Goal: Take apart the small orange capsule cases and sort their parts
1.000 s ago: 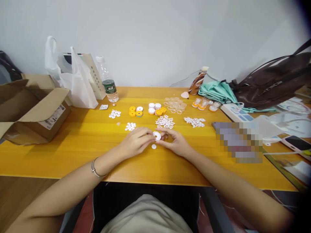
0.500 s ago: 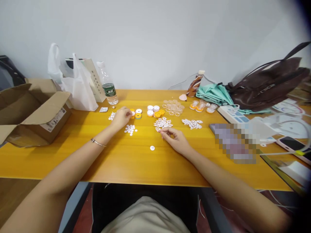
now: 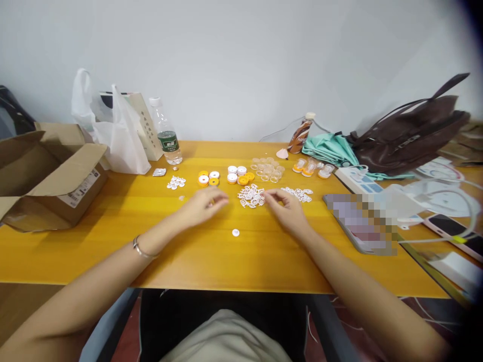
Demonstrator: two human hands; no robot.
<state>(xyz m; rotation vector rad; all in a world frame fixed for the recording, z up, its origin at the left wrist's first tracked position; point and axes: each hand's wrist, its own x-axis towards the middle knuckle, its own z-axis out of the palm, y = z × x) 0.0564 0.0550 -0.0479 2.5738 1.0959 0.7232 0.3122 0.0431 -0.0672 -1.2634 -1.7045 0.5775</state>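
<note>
My left hand (image 3: 206, 205) hovers over the table's middle with thumb and fingers curled together. Whatever it may hold is too small to make out, and it hides the pile of small white discs. Fingertips of my right hand (image 3: 285, 207) pinch at the right edge of a pile of white openwork plastic pieces (image 3: 250, 196); I cannot make out what is in the pinch. A single white disc (image 3: 235, 233) lies between my forearms. Beyond my left hand are orange and white round parts (image 3: 209, 178), with more round caps (image 3: 237, 174) to their right.
Clear rings (image 3: 267, 169), a second openwork pile (image 3: 302, 194) and assembled clear-and-orange pieces (image 3: 309, 167) lie to the right. A water bottle (image 3: 169, 138) and cardboard box (image 3: 53, 176) stand left. At right are a tablet-like device (image 3: 345, 229), power strip (image 3: 358, 179) and brown bag (image 3: 411, 138).
My left hand has come away from the orange and white round parts, moving right and toward me. My right hand has shifted right along the openwork pile. The single disc stays put.
</note>
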